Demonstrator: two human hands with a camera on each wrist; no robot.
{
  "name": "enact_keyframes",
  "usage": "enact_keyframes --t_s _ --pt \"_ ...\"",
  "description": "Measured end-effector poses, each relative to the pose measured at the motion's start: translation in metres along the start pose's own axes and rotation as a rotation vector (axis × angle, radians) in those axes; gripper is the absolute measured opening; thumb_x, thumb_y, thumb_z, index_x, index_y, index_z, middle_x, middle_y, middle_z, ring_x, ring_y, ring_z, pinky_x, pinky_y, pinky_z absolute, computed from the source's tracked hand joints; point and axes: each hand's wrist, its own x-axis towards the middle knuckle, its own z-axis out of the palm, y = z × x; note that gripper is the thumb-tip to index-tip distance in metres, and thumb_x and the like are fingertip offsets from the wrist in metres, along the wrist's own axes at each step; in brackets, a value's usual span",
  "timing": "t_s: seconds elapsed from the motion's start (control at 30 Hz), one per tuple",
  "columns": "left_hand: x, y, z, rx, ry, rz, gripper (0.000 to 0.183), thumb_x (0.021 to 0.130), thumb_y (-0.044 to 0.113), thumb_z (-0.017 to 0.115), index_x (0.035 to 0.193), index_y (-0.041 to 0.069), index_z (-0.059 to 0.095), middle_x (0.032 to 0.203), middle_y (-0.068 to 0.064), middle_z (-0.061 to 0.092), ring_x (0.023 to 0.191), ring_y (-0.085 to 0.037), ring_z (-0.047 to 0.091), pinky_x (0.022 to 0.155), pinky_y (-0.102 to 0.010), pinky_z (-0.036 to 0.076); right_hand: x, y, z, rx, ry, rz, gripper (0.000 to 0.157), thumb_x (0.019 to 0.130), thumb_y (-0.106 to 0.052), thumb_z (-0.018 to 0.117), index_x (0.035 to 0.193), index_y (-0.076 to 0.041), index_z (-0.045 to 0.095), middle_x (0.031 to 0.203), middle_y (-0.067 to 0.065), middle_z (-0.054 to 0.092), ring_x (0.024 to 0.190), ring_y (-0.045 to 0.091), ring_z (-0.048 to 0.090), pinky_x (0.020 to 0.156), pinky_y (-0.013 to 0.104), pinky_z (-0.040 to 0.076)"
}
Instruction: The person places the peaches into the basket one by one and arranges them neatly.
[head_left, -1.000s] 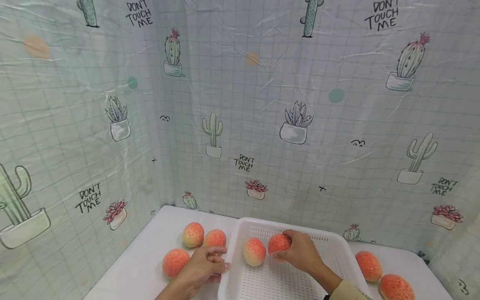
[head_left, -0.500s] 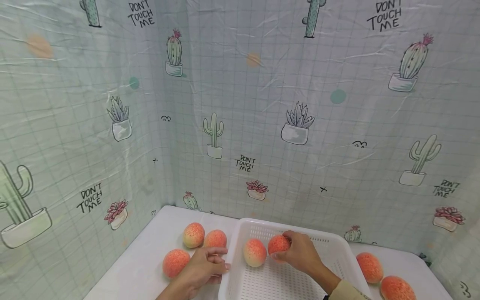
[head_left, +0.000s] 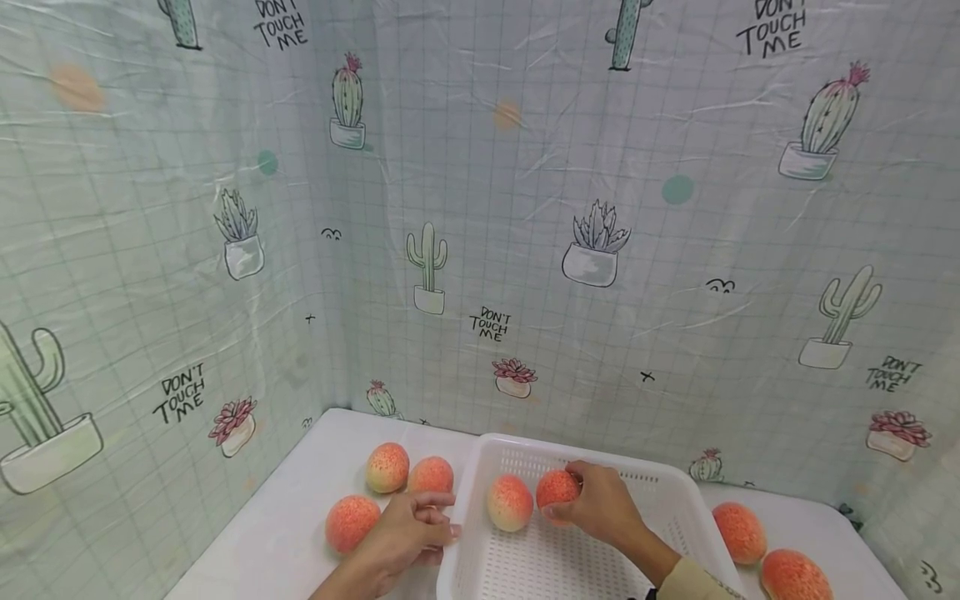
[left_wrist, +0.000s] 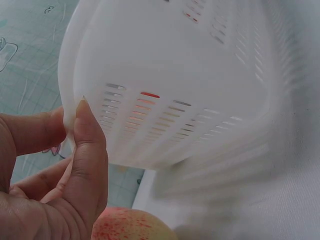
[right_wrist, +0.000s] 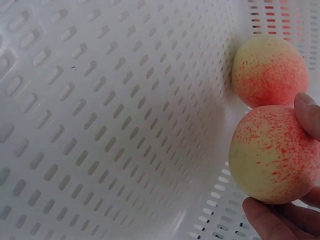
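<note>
A white perforated plastic basket [head_left: 660, 500] stands on the table. My left hand [head_left: 408, 533] pinches its left rim between thumb and fingers, as the left wrist view also shows. Inside the basket my right hand [head_left: 606, 504] holds a red-speckled peach [head_left: 557, 493], thumb on one side and fingers on the other. Another peach [head_left: 510, 503], pale below and pinkish above, lies in the basket just left of the held one. In the right wrist view the held peach [right_wrist: 272, 155] partly overlaps the other peach [right_wrist: 270, 70].
Left of the basket lie three peaches, the nearest [head_left: 352, 523] beside my left forearm. Two more peaches, one of them at the table's right [head_left: 738, 532], lie beyond the right rim. A cactus-print curtain [head_left: 480, 208] hangs close behind the white table [head_left: 262, 533].
</note>
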Motion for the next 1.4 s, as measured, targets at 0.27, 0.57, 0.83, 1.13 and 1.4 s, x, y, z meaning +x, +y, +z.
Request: enact_keyframes --t_s 0.27,0.57,0.83,1.13,1.4 --pt "-0.0002 0.0004 0.0005 -0.005 -0.007 0.010 0.058 0.086 0.001 0.080 0.138 -0.007 0.058 0.079 0.005 0.063 0.073 -0.009 0.064 0.063 -0.025 0.055 0.0013 0.0011 0.0019 -0.012 -0.012 0.011 0.065 0.063 -0.030 0.100 0.115 -0.003 0.073 0.097 0.004 0.075 0.082 0.015 0.065 0.074 0.038 0.060" --pt "0.0015 -0.0016 -0.0013 -0.008 -0.011 0.020 0.058 0.088 0.002 0.079 0.139 -0.008 0.056 0.078 0.007 0.061 0.073 -0.010 0.061 0.063 -0.026 0.054 0.0021 0.0030 0.0038 -0.008 -0.026 0.012 0.064 0.063 -0.030 0.100 0.115 -0.003 0.073 0.097 0.003 0.075 0.083 0.015 0.064 0.074 0.037 0.060" --pt "0.0019 -0.0024 -0.0016 -0.011 -0.013 0.028 0.057 0.088 0.003 0.079 0.139 -0.008 0.056 0.079 0.007 0.061 0.073 -0.010 0.061 0.064 -0.027 0.054 0.0021 0.0050 0.0041 -0.009 -0.038 0.006 0.063 0.064 -0.031 0.099 0.114 -0.004 0.073 0.097 0.003 0.074 0.083 0.014 0.064 0.074 0.037 0.059" --pt "0.0015 -0.0026 -0.0007 -0.013 -0.018 0.036 0.057 0.087 0.003 0.079 0.139 -0.009 0.056 0.079 0.006 0.061 0.072 -0.010 0.060 0.064 -0.027 0.054 0.0006 0.0055 0.0023 0.002 -0.041 0.003 0.063 0.064 -0.030 0.099 0.115 -0.003 0.073 0.097 0.003 0.074 0.082 0.014 0.063 0.072 0.036 0.058" --pt "0.0012 -0.0030 -0.0005 -0.008 -0.016 0.026 0.057 0.088 0.003 0.079 0.139 -0.008 0.056 0.080 0.005 0.061 0.073 -0.010 0.060 0.064 -0.027 0.054 -0.0013 0.0058 0.0049 0.008 -0.052 0.008 0.060 0.063 -0.030 0.100 0.110 -0.005 0.073 0.093 0.001 0.073 0.080 0.013 0.062 0.069 0.033 0.056"
